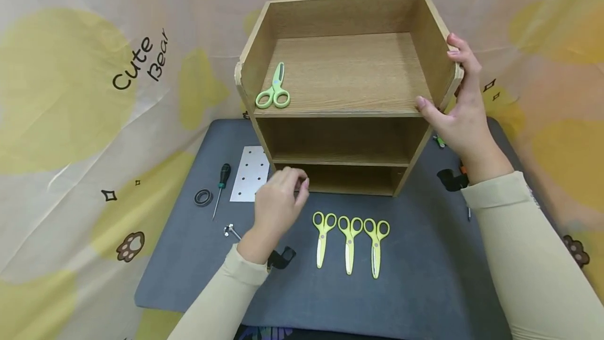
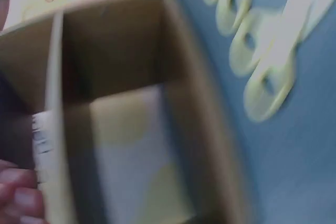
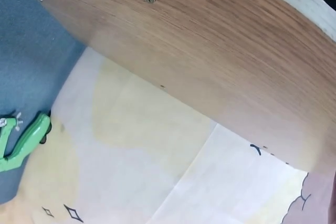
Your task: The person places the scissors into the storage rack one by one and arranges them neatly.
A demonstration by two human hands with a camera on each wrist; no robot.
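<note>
Right hand [image 1: 467, 117] grips a wooden shelf [image 1: 349, 75] at the far side of a grey table [image 1: 420, 256]
Left hand [image 1: 279, 203] curls by its lower front, any hold unclear; the shelf looks stiff, fairly light, best taken by both side panels [image 1: 431, 46]

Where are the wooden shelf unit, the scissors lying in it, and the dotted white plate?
Wooden shelf unit [image 1: 349, 75], head view: bare board in the top compartment.
Scissors [image 1: 277, 86], head view: where blades and handles meet.
Dotted white plate [image 1: 247, 174], head view: its flat face.
</note>
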